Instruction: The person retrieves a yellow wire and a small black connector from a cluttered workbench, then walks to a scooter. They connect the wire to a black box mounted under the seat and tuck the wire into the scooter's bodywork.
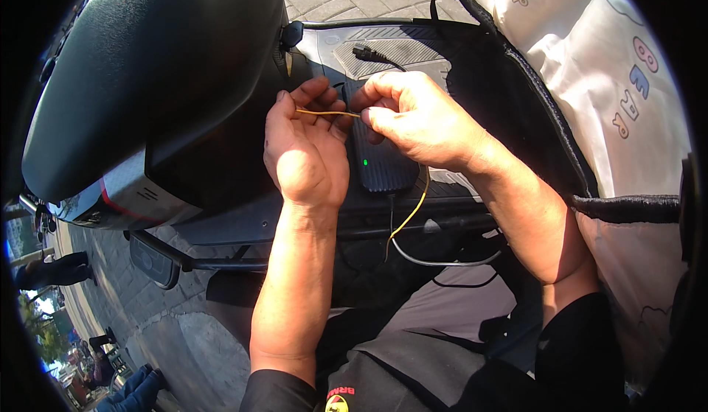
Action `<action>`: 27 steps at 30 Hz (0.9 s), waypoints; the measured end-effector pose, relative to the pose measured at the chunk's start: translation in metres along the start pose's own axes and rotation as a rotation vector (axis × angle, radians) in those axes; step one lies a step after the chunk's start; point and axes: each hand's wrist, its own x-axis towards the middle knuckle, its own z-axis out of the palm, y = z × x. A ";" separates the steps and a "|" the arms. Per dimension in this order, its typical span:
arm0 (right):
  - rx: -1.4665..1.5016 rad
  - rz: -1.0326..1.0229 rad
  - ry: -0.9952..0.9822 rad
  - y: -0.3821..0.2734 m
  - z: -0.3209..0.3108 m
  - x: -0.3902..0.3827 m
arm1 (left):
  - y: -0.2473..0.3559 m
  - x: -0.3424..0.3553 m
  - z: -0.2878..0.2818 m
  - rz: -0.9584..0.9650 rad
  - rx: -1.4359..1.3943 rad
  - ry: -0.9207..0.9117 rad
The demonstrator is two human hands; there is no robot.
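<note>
"So, how would you work amid that bulk?"

"With the black seat (162, 51) at the left and the pale cover (605, 117) at the right, I'd keep both forearms in the gap, over the footboard (420, 46)."

"And the hands?"

"The left hand (306, 147) is palm up, fingers loosely curled; I can't tell whether they pinch anything. The right hand (420, 117) has thumb and forefinger closed on the yellow wire (324, 112), which stretches across to the left fingers, in front of the seat. I'd steady it from below with the left fingertips, pinch close to the spot being worked, and go gently so it doesn't kink."

"Materials?"

"The seat is rounded, fine-grained, softly shiny. The cover looks like wrinkled cloth with fuzzy black edging. The footboard carries ridged patches. The black box (387, 165) is oblong and ribbed; the plug (363, 52) is stubby."

"Anything finer?"

"A yellow strand (423, 202) hangs in a slack curve below the right hand, perhaps the same wire. Smallest is the box's green light (365, 162), a round dot."
</note>
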 end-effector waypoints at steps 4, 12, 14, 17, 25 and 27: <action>-0.059 0.048 0.019 -0.008 -0.016 0.003 | 0.006 0.002 -0.005 -0.061 0.140 -0.008; -0.397 -0.157 0.054 -0.005 -0.037 0.014 | 0.002 -0.003 -0.008 0.076 0.283 -0.094; -0.509 -0.247 0.078 -0.003 -0.037 0.014 | 0.002 -0.003 -0.007 0.070 0.372 -0.074; -0.599 -0.391 0.061 -0.002 -0.026 0.013 | 0.001 -0.001 -0.005 0.080 0.482 -0.076; -0.499 -0.439 0.020 -0.008 -0.026 0.017 | -0.005 0.008 -0.009 0.129 0.526 -0.201; -0.553 -0.443 0.007 -0.009 -0.036 0.011 | -0.007 0.009 -0.011 0.176 0.559 -0.218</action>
